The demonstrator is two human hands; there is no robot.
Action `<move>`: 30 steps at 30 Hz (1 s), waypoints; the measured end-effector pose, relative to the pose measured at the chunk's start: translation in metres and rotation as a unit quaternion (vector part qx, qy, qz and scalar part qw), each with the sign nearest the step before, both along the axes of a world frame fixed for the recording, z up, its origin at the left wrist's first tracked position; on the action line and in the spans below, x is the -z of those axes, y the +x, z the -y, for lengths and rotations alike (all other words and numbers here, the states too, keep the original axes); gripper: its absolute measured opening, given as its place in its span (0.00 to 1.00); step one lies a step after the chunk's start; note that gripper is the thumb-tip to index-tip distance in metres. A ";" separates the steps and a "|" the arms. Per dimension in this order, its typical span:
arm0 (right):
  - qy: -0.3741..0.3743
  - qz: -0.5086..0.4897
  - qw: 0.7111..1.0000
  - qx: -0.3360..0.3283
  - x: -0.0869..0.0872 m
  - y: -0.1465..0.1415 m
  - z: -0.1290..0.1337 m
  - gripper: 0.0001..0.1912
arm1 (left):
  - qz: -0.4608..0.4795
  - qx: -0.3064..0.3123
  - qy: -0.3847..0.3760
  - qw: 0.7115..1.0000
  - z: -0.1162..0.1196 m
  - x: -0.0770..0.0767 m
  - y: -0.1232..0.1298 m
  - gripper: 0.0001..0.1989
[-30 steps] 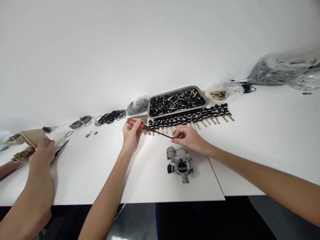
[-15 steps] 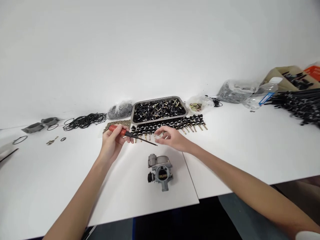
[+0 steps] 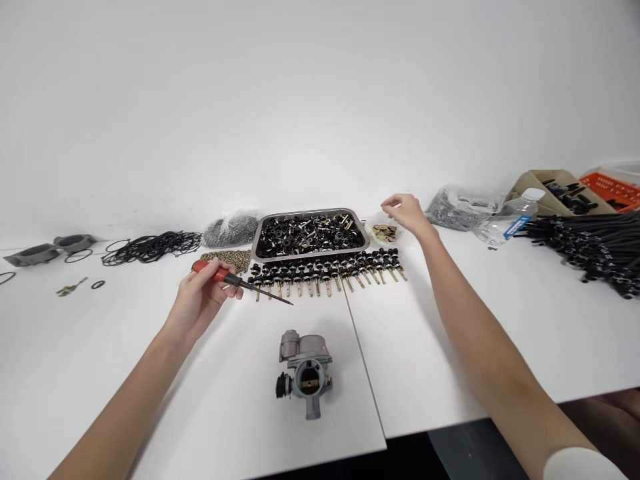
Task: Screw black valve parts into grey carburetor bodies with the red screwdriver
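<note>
My left hand [image 3: 203, 300] is closed round the red handle of a screwdriver [image 3: 220, 275]. Its dark shaft slants down to the right, the tip in the air behind a grey metal carburetor [image 3: 306, 373]. The carburetor stands by itself on the white table, a black knob on its left side and a round bore facing me. Over at the right, my right hand [image 3: 406, 212] hovers at a clear plastic bag of brass-coloured flat pieces [image 3: 384, 232]. Its fingers are bent and slightly apart, with nothing visible in them.
Behind the carburetor lies a row of black-and-brass fittings [image 3: 320, 277], with a metal tray [image 3: 256, 252] of small parts beyond. Black rings [image 3: 160, 247] lie left. Rightward are a water bottle [image 3: 510, 217] and black tubes [image 3: 595, 250]. A seam [image 3: 365, 363] crosses the tabletop.
My right hand has moved from beside the screwdriver tip to the bag of brass-coloured pieces, back and right. My left hand still holds the screwdriver. The view has shifted slightly.
</note>
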State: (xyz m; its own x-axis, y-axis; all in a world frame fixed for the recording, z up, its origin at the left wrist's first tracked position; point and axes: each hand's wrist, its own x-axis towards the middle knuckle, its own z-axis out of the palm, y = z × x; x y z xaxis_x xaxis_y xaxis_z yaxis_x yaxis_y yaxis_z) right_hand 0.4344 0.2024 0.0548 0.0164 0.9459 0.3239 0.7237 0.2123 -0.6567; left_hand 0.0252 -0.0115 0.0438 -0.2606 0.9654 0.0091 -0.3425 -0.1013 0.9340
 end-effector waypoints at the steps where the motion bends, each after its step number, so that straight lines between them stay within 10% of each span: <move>1: -0.005 0.012 1.000 0.000 0.014 -0.002 -0.007 0.12 | -0.001 -0.001 -0.002 1.000 0.000 0.000 0.000 0.08; 8: -0.039 0.074 0.996 -0.037 0.068 -0.006 -0.022 0.14 | -0.013 -0.013 -0.011 1.000 -0.001 -0.003 -0.003 0.09; 30: -0.048 0.013 0.998 -0.025 0.056 0.001 -0.020 0.15 | -0.017 -0.018 -0.015 1.000 -0.001 -0.004 -0.004 0.09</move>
